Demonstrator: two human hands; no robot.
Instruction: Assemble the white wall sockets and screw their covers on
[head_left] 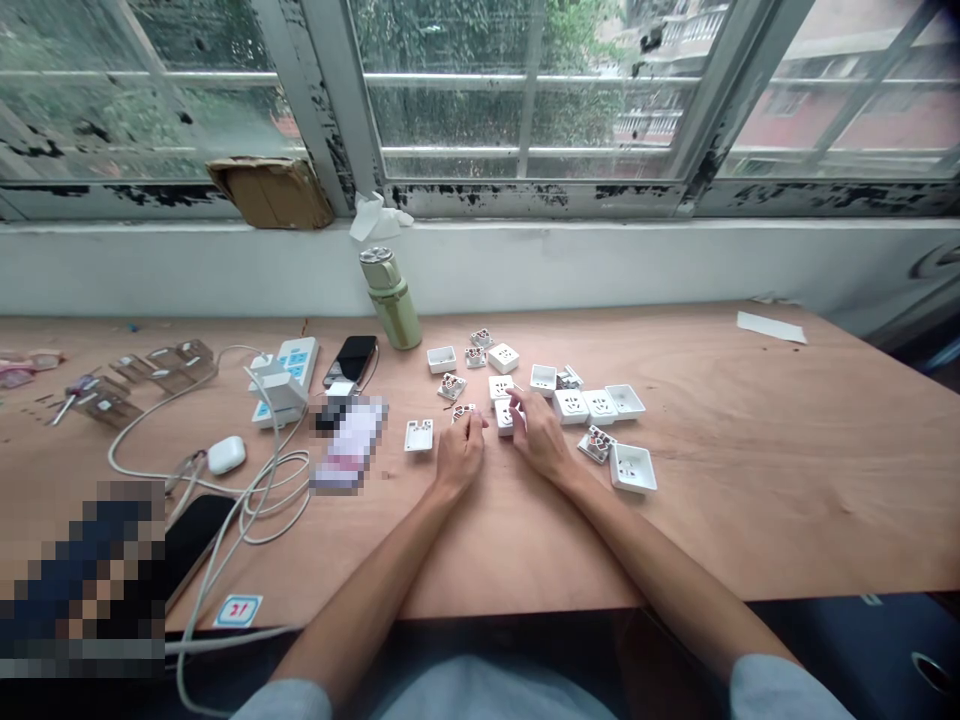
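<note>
My right hand [541, 435] presses its fingertips on a white socket faceplate [504, 417] lying on the plywood table [712, 480]. My left hand [460, 452] curls beside that plate, close to a socket insert with red and black parts [463, 412]. I cannot tell whether the left fingers grip anything. Several more white faceplates, such as one [503, 357], and open white back boxes, such as one [632, 467], lie scattered around both hands. Another loose insert [451, 386] sits just above them.
Behind the parts stand a green flask [390, 300] and a white power strip [289, 375] beside a black phone [352, 360]. White cables [277, 500] loop across the left side near an earbud case [226, 455]. Clear plastic pieces [161, 375] lie farther left. A window sill [600, 260] bounds the table's back.
</note>
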